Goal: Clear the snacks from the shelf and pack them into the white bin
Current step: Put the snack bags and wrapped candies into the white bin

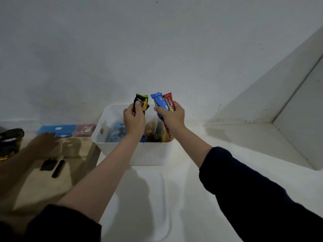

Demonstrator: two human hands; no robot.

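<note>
The person is holding snacks over the white plastic bin [111,151], which is sitting on the white bench [227,137]. The left hand [133,119] is gripping a small black and green snack packet [141,103] with its fingers curled round it. The right hand [172,114] is pinching a blue wrapped bar [158,100] and a red wrapped bar [168,101] together. More snacks, blurry and hard to name, are already lying inside. This looks like the packing step. Next, both hands should be going down into the bin and letting go.

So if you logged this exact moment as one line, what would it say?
left hand: grips black-green packet | right hand: grips blue packet and red packet | both above white bin, snacks inside
</note>
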